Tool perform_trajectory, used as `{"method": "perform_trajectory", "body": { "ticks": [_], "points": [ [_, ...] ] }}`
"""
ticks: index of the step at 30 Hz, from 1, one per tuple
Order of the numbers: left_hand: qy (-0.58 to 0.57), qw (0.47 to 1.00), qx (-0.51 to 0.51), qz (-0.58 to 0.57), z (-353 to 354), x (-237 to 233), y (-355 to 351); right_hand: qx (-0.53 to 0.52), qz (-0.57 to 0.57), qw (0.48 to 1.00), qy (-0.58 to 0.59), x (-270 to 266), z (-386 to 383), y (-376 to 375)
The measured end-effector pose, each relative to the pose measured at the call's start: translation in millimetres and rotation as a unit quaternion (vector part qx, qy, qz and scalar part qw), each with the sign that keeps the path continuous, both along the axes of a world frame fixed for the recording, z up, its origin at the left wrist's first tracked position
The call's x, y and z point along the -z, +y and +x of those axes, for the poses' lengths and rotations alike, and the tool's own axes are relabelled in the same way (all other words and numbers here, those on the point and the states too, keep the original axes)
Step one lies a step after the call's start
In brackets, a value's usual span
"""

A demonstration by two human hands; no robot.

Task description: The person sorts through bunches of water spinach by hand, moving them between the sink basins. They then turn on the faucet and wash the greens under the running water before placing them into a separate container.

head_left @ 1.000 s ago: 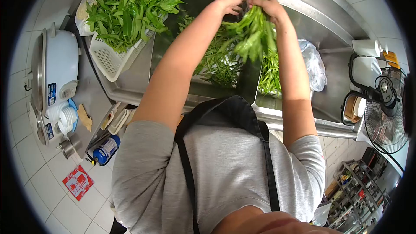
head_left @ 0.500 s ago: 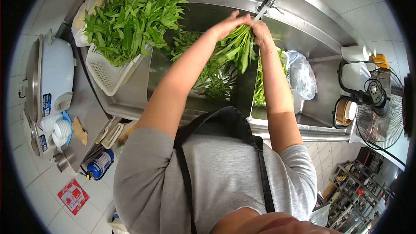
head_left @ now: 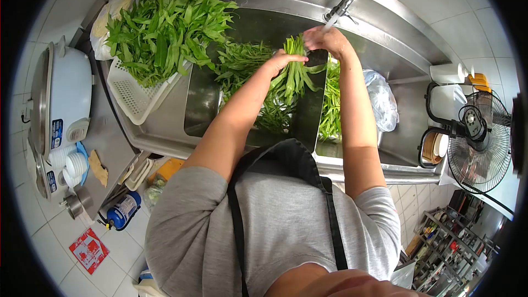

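Note:
My left hand [head_left: 285, 60] is closed around a bunch of water spinach [head_left: 296, 80], its pale cut stems pointing up and its leaves hanging down over the sink. Close by, my right hand [head_left: 327, 41] is under the running tap [head_left: 342, 6], fingers stretched toward the stem ends and partly blurred by water. It grips nothing that I can see. More loose water spinach [head_left: 242, 58] lies in the left sink basin [head_left: 201, 110] below. Further greens [head_left: 331, 99] show in the basin on the right, partly behind my right forearm.
A large heap of leafy greens [head_left: 165, 27] rests on a white perforated basket [head_left: 132, 93] at the left. On the right are a clear plastic bag [head_left: 380, 102] and a black fan [head_left: 476, 132]. A big cooker [head_left: 71, 93] and stacked white bowls [head_left: 77, 166] stand far left.
My left hand has come down toward me and now grips the bunch, which has shifted left away from the tap. My right hand has let go of the stems and is in the water stream.

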State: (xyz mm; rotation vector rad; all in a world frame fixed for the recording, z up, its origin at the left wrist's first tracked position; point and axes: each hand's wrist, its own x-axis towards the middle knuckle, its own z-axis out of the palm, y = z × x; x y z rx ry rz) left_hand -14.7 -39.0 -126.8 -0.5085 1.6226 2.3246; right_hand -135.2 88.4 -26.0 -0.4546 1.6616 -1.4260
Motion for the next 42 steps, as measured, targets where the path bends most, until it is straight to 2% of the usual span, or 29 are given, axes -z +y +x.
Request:
{"method": "perform_trajectory", "body": {
  "ticks": [4, 5, 6, 7, 8, 10, 12, 14, 15, 16, 18, 20, 21, 22, 24, 26, 28, 29, 33, 35, 38, 40, 42],
  "points": [
    [0.017, 0.997, 0.005, -0.081, -12, -11, 5, -0.02, -0.054, 0.998, 0.025, -25, 8, 2],
    [0.052, 0.998, -0.002, -0.018, -13, -18, 7, 0.025, 0.03, 0.992, 0.121, -31, 9, 3],
    [0.054, 0.998, -0.003, -0.019, -16, -25, 8, 0.071, 0.112, 0.968, 0.215, -32, 7, 3],
    [0.084, 0.996, -0.013, -0.02, -17, -32, 10, 0.091, 0.11, 0.923, 0.357, -18, 9, 4],
    [0.115, 0.993, -0.023, -0.021, -19, -39, 10, 0.09, 0.108, 0.923, 0.358, -12, 8, 3],
    [0.158, 0.987, -0.018, -0.033, -15, -48, 11, 0.028, 0.113, 0.975, 0.188, -1, 10, 4],
    [0.117, 0.989, -0.074, 0.047, -14, -54, 10, 0.047, 0.074, 0.981, 0.173, 1, 10, 6],
    [0.092, 0.988, -0.112, 0.056, -8, -59, 10, 0.134, -0.05, 0.986, 0.083, 1, 17, 7],
    [0.077, 0.983, -0.135, 0.098, -6, -58, 9, 0.132, -0.079, 0.986, 0.07, 2, 19, 8],
    [0.062, 0.976, -0.156, 0.141, -3, -58, 8, 0.131, -0.08, 0.986, 0.07, 3, 20, 8],
    [0.062, 0.976, -0.161, 0.135, -1, -56, 8, 0.158, -0.098, 0.981, 0.056, 5, 21, 9],
    [0.101, 0.984, -0.15, 0.002, -3, -53, 8, 0.116, -0.075, 0.986, 0.099, 6, 19, 11],
    [0.171, 0.972, -0.157, 0.019, -1, -65, 15, 0.074, -0.051, 0.986, 0.141, 3, 20, 11],
    [0.171, 0.972, -0.157, 0.02, -3, -62, 18, 0.074, -0.05, 0.986, 0.14, 2, 21, 10],
    [0.196, 0.97, -0.14, -0.044, -7, -61, 19, 0.095, 0.078, 0.976, 0.182, 0, 20, 7],
    [0.186, 0.972, -0.134, -0.043, -9, -61, 17, 0.095, 0.07, 0.98, 0.163, 6, 16, 9],
    [0.129, 0.982, -0.139, -0.026, -11, -58, 12, 0.132, -0.073, 0.988, 0.024, 12, 13, 11],
    [0.103, 0.986, -0.129, -0.016, -12, -57, 10, 0.112, -0.079, 0.99, 0.017, 14, 11, 13],
    [0.153, 0.976, -0.153, -0.005, -8, -63, 15, 0.069, -0.08, 0.992, 0.073, 23, 6, 15],
    [0.15, 0.977, -0.153, -0.004, -7, -60, 15, -0.004, -0.034, 0.99, 0.133, 17, 5, 16],
    [0.129, 0.979, -0.156, -0.022, -8, -58, 14, 0.021, 0.027, 0.99, 0.138, 7, 10, 15],
    [0.11, 0.98, -0.159, -0.043, -6, -62, 10, 0.022, 0.009, 0.992, 0.123, 15, 5, 16],
    [0.096, 0.988, -0.115, -0.045, -5, -65, 5, 0.024, -0.008, 0.994, 0.109, 16, 6, 18]
  ]
}}
